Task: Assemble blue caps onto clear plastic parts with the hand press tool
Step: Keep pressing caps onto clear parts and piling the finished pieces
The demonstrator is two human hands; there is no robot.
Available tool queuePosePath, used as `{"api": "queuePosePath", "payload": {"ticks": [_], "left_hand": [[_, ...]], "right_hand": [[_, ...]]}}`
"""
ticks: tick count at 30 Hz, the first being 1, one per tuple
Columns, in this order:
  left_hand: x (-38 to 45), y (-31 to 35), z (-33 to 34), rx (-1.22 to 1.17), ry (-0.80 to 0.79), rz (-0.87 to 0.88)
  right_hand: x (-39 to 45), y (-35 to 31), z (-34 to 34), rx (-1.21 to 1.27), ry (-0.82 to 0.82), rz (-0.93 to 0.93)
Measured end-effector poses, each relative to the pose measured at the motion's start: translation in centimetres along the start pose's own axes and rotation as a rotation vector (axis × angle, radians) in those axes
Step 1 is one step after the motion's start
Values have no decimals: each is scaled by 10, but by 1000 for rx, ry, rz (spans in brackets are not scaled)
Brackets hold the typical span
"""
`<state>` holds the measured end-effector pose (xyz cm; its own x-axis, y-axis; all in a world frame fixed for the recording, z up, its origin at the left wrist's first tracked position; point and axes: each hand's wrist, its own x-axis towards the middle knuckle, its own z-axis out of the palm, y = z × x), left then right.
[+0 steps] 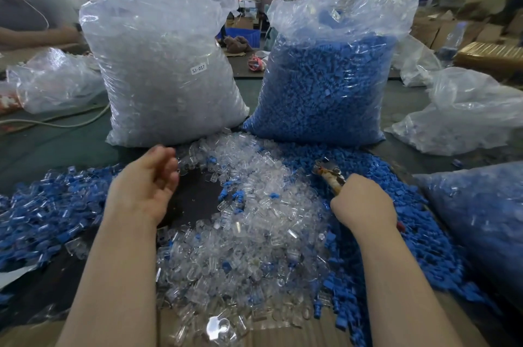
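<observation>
The right hand [365, 204] is curled around the handle of a worn metal hand press tool [329, 174], whose head points up and away over a heap of small blue plastic caps [376, 177] on the right of the dark tabletop [195, 194]. The left hand [144, 181] hovers palm-up with fingers loosely curled and holding nothing, just left of a central pile of clear plastic parts [254, 222]. Behind stand a tall clear bag of transparent parts [167, 64] labelled SJ-017 and a clear bag filled with blue caps [325, 83], while capped pieces [48, 205] lie spread at the far left.
</observation>
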<state>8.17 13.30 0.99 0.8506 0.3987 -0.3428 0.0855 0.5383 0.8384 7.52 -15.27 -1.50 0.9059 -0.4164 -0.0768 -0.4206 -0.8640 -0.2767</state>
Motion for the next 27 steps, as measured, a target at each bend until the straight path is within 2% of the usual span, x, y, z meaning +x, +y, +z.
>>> {"api": "queuePosePath", "payload": {"ticks": [3, 6, 8, 12, 18, 22, 25, 27], "left_hand": [[-10, -13, 14, 733, -193, 169], [-14, -27, 20, 1225, -261, 268], [-12, -31, 23, 1414, -287, 262], [-12, -34, 26, 1569, -341, 264], [-12, -35, 25, 1522, -296, 311], [-17, -35, 31, 1104, -294, 325], [-26, -37, 41, 766, -375, 253], [-31, -38, 47, 626, -417, 208]], "right_hand": [[0, -1, 0, -14, -8, -12], [0, -2, 1, -8, 9, -42], [-1, -2, 1, 8, 32, -57], [-1, -3, 0, 74, 102, -76], [2, -7, 2, 204, 189, -135], [2, -10, -1, 336, 192, -204], [1, -14, -5, 483, 164, -268], [-1, -18, -7, 553, 156, -310]]}}
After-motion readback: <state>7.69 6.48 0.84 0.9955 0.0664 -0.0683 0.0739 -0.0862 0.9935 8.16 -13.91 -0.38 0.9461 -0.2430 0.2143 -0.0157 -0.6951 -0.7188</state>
